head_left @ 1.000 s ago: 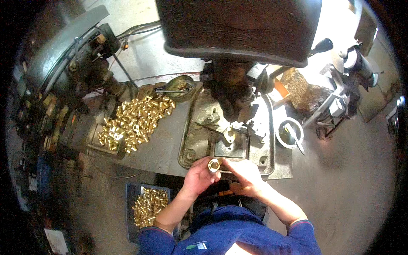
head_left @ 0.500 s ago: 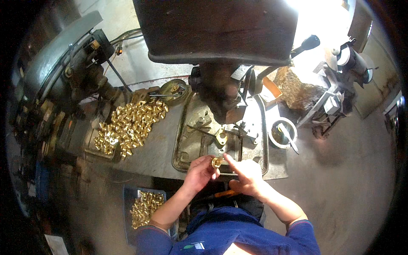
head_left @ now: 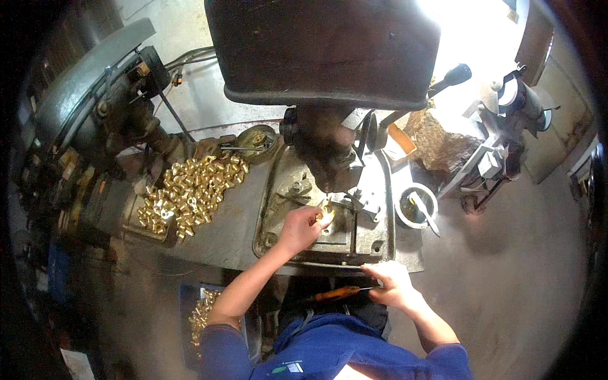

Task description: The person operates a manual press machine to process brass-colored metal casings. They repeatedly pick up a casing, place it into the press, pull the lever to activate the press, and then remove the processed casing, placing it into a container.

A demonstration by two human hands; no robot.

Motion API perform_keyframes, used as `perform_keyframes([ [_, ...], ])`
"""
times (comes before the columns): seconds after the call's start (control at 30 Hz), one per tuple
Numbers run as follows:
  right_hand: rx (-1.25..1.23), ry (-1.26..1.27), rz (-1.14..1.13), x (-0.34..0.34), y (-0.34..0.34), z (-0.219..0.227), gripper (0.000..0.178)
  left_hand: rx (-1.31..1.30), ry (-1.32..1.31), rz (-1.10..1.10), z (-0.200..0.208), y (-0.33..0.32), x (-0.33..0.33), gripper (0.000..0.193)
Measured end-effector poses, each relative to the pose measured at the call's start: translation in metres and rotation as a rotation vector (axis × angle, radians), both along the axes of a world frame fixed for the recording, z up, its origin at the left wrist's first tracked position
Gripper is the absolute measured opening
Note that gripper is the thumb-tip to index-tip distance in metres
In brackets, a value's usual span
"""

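Observation:
My left hand (head_left: 301, 230) reaches over the drill press table (head_left: 373, 235) with its fingers closed on a brass fitting (head_left: 326, 214). The fitting is at the fixture below the drill head (head_left: 332, 161), and the fingers partly hide it. My right hand (head_left: 394, 285) is at the front edge of the table, index finger and thumb apart. Beside its thumb ends the thin metal shaft of an orange-handled tool (head_left: 337, 293), which lies in front of my body. Whether the hand touches that shaft is not clear.
A heap of brass fittings (head_left: 195, 193) covers the bench on the left. More fittings (head_left: 201, 315) fill a blue bin below. Right of the press table stands a round pot (head_left: 406, 218) with a brush in it. A round dish (head_left: 256, 137) sits behind the heap.
My left hand has moved forward with the brass fitting, from near my body to the fixture. My right hand has drawn back and right, away from the fitting.

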State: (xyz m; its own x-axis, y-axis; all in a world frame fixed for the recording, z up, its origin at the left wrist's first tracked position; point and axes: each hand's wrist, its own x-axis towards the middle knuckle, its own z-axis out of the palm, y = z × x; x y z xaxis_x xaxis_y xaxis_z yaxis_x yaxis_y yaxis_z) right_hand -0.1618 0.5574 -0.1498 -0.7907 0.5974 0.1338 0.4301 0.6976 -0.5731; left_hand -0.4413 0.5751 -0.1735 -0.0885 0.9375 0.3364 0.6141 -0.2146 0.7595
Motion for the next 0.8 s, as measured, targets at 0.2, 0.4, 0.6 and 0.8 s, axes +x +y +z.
perform_keyframes([
  [0.2,-0.041,0.100,-0.075,0.022,-0.003,-0.017,0.051,0.013,0.278,0.021,-0.001,0.028,0.002,0.023],
  [0.4,0.010,0.076,-0.126,0.020,0.000,-0.001,0.050,0.181,0.490,0.064,-0.006,0.041,0.003,0.028],
  [0.6,0.115,0.244,-0.104,0.018,0.021,0.023,0.050,0.030,0.368,0.064,-0.007,0.040,0.000,0.023],
  [0.8,0.298,0.441,-0.157,0.005,0.092,0.114,0.047,0.040,0.347,0.020,-0.004,0.041,-0.002,0.021],
])
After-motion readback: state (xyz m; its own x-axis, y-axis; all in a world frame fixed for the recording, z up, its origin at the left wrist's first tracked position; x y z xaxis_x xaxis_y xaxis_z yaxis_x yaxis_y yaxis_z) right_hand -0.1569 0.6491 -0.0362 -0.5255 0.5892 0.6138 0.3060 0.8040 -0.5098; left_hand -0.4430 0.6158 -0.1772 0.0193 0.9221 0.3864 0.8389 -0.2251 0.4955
